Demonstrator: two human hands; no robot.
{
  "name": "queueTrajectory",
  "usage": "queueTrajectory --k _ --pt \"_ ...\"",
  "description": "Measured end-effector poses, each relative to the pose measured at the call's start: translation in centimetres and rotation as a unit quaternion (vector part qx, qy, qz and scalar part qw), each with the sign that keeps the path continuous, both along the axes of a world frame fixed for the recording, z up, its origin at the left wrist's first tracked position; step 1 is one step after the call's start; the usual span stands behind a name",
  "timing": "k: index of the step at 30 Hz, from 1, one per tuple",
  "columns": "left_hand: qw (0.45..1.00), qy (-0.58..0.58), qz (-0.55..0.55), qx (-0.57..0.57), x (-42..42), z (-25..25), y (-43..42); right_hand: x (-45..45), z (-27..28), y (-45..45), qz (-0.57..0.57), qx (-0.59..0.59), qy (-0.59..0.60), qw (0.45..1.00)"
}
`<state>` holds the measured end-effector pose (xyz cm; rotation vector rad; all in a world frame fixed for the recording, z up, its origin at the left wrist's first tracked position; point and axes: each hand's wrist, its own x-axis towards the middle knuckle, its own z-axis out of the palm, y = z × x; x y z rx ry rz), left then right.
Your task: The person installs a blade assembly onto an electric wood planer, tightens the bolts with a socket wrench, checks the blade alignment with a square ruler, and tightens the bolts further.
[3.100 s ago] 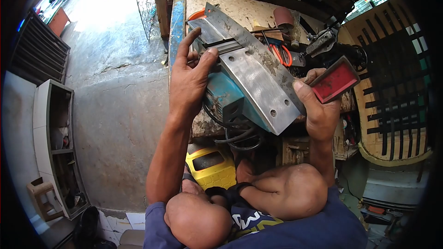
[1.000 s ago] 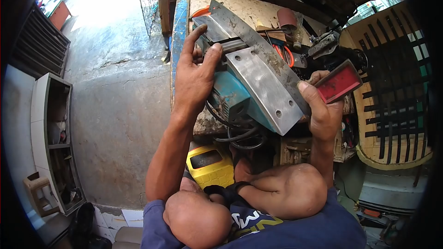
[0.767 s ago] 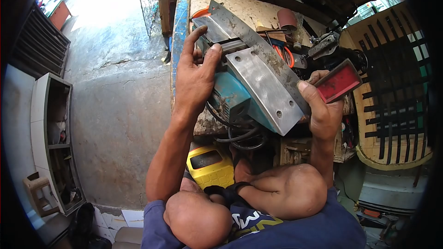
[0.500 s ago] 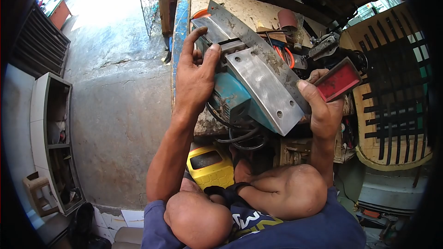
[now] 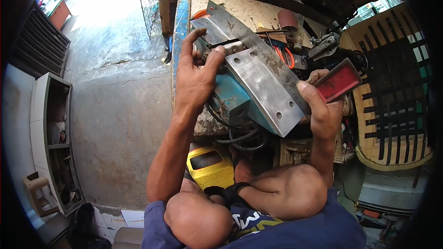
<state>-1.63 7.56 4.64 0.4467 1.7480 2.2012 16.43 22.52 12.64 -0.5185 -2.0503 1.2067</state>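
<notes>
A teal power planer point(image 5: 263, 87) lies with its metal sole facing up on the workbench. My left hand point(image 5: 196, 76) grips its left side near the cutter slot, thumb at the slot and index finger curled over the front plate. Along the planer's sole lies a long flat metal square blade point(image 5: 258, 44), dirt-spotted. Its red-lined handle point(image 5: 339, 81) sticks out at the right, and my right hand point(image 5: 320, 103) is closed around the blade's end beside that handle. A black cable point(image 5: 249, 138) hangs coiled below the planer.
Behind the planer, the workbench point(image 5: 230, 2) holds a pink roll point(image 5: 287, 19), orange-handled scissors point(image 5: 288, 57) and dark tools. A yellow welding mask point(image 5: 211, 166) sits below, near my feet. A strapped wooden frame point(image 5: 364, 145) stands at the right, a shelf point(image 5: 42, 124) at the left.
Over the last second the square blade has shifted slightly up and left along the sole. My left thumb has moved a little right at the cutter slot, where the drum looks turned.
</notes>
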Motion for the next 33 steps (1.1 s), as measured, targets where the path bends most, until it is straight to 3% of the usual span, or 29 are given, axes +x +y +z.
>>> queueTrajectory --k 5,8,27,33 --pt "0.998 0.019 0.006 -0.058 -0.56 -0.23 -0.17 0.19 0.24 -0.26 0.002 -0.010 -0.036 0.999" --pt "0.994 0.022 0.021 -0.104 -0.77 0.24 -0.35 -0.01 -0.06 -0.03 0.002 0.013 0.006 1.000" --pt "0.997 0.042 -0.004 -0.065 -0.48 -0.11 -0.37 0.28 -0.09 0.02 0.005 -0.013 -0.005 1.000" --pt "0.993 0.056 0.026 -0.104 -0.52 -0.31 0.02 0.23 -0.06 0.05 0.000 -0.015 -0.004 1.000"
